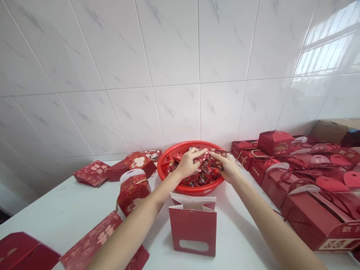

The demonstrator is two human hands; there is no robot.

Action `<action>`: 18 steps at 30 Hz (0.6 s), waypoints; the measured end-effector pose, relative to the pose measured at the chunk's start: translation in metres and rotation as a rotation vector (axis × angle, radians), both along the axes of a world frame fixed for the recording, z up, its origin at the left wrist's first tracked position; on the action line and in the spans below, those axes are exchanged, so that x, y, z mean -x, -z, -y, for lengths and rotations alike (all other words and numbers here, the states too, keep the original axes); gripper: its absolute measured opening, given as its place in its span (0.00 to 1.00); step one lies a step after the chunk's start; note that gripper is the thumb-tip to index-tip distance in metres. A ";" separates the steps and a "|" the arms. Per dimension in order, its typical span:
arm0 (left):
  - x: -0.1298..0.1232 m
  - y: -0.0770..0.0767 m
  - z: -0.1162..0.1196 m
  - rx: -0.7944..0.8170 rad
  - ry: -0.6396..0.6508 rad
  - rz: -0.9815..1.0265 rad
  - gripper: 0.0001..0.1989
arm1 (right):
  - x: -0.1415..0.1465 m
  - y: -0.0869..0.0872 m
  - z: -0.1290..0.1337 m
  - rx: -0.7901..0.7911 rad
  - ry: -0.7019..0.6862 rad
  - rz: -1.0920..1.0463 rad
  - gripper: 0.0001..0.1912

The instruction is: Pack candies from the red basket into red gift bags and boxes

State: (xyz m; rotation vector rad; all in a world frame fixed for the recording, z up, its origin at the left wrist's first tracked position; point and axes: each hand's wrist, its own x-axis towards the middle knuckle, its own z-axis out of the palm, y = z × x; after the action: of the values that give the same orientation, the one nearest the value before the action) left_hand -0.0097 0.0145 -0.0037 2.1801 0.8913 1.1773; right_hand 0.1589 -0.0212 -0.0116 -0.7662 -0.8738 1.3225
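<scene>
Left hand and right hand are curling half-open over sweets, grip unclear | basket is sitting near table's back edge | box is gaping, nearside

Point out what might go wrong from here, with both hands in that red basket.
The wrapped pieces are heaped in the basket, so the left hand or right hand could push some over the rim. The open-topped bag stands between the forearms and might get knocked. The box perched on others at the right could slide if bumped.
</scene>
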 end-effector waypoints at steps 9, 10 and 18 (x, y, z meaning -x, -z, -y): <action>0.002 -0.006 0.007 0.066 0.092 0.022 0.20 | 0.000 0.001 -0.003 0.041 0.022 -0.054 0.19; 0.002 -0.006 0.007 0.079 0.101 0.031 0.19 | 0.000 0.000 -0.002 0.048 0.030 -0.056 0.19; -0.001 0.004 -0.002 0.027 0.090 0.027 0.21 | 0.002 -0.002 0.001 0.045 0.045 -0.003 0.22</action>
State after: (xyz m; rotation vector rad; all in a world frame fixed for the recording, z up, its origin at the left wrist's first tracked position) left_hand -0.0085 0.0160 -0.0080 2.1546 0.7854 1.1419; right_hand 0.1574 -0.0220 -0.0093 -0.8141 -0.8224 1.3071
